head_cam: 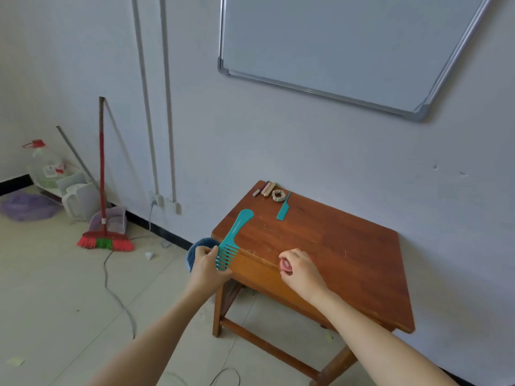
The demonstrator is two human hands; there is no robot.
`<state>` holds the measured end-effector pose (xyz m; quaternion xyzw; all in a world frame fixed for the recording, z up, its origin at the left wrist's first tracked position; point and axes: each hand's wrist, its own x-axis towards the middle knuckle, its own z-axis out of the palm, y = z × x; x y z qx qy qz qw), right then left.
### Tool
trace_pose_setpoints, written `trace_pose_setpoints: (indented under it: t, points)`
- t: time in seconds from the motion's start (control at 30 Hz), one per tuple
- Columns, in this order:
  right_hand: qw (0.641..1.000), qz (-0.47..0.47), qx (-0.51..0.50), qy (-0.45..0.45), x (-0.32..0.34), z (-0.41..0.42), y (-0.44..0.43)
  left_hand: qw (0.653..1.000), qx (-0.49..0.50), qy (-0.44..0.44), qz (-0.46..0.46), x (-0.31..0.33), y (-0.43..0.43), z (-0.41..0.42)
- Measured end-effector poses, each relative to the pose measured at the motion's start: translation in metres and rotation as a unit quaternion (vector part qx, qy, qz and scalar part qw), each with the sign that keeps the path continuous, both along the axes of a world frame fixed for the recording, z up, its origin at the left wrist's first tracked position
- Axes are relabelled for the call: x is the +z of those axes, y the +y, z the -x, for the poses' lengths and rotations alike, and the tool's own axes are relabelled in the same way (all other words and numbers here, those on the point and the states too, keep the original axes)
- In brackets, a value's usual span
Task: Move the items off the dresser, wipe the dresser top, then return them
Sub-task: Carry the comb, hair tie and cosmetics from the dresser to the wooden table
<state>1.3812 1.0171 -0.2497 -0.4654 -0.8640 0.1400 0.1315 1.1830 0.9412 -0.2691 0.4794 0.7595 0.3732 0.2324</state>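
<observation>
- The person's left grip (207, 264) was at the near-left corner of the desk (334, 246), fingers and thumb pinching the toothed end of a teal wide-tooth comb (234, 238).
- The comb's teeth lay out past the desk's left edge. Its curved handle pointed away over the desk top. Whether the handle touched the wood could not be told.
- The right grip (299, 267) was over the near edge of the desk, fingers curled round a small red round container (286, 265). Only part of the container showed, and whether it rested on the wood could not be told.
- The two grips were apart, with bare wood between them.
- The middle of the brown wooden desk top showed light scratches.
- A blue bin (199, 246) stood on the floor just beside the desk's left side, partly hidden by the left grip.
- At the far-left corner of the desk lay a teal tail comb (284, 208), its thin tail pointing toward the wall.
- Just beside the tail comb's thin end lay a beige scrunchie (277, 195).
- Left of the scrunchie lay several small tubes (264, 189) close together, nearest the wall.
- On the floor to the far left, a red-handled broom (104, 235) leaned against the wall.
- A whiteboard (334, 45) hung on the wall above the desk.
</observation>
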Motion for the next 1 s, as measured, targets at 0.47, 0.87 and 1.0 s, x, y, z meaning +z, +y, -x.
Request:
trace_pose_setpoints:
  t: [0.47,0.87,1.0]
  points:
    - [0.983,0.067,-0.171,0.0,-0.042,-0.042,0.115,0.988,-0.134,-0.059,0.052,-0.033,0.181,-0.034]
    - [0.982,0.102,-0.154,0.042,-0.066,-0.088,0.271,0.984,-0.051,-0.039,0.168,-0.06,0.322,-0.098]
    - [0.981,0.117,-0.142,0.064,-0.074,-0.087,0.296,0.985,-0.027,-0.028,0.168,-0.07,0.339,-0.106]
